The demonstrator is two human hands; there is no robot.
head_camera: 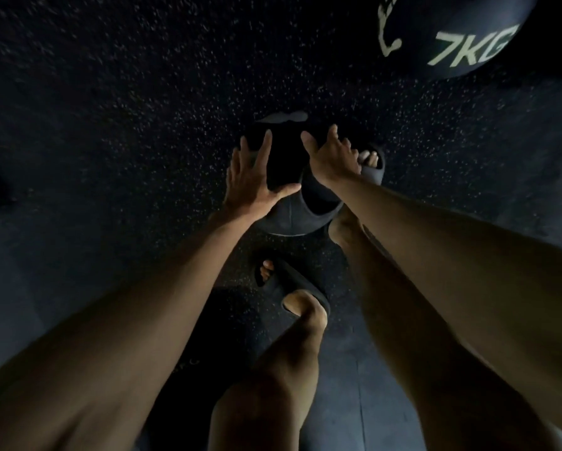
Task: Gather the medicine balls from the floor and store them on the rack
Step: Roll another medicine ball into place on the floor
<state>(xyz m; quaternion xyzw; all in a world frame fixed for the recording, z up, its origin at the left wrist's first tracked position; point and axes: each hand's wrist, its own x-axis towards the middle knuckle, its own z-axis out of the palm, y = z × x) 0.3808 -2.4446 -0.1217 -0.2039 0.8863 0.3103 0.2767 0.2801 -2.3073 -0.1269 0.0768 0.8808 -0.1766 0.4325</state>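
Note:
A black medicine ball (286,167) lies on the dark speckled floor straight below me. My left hand (253,180) is spread flat against the ball's left side, fingers apart. On the ball's upper right side, my right hand (331,154) curls its fingers over the top. Both hands touch the ball; I cannot tell whether it has left the floor. A second, larger black medicine ball (452,30) marked "7KG" in pale letters sits at the top right. No rack is in view.
My feet in dark slides stand close by: one (372,164) just right of the ball, the other (289,284) behind it. The black rubber floor (126,109) stretches away on the left. The scene is very dim.

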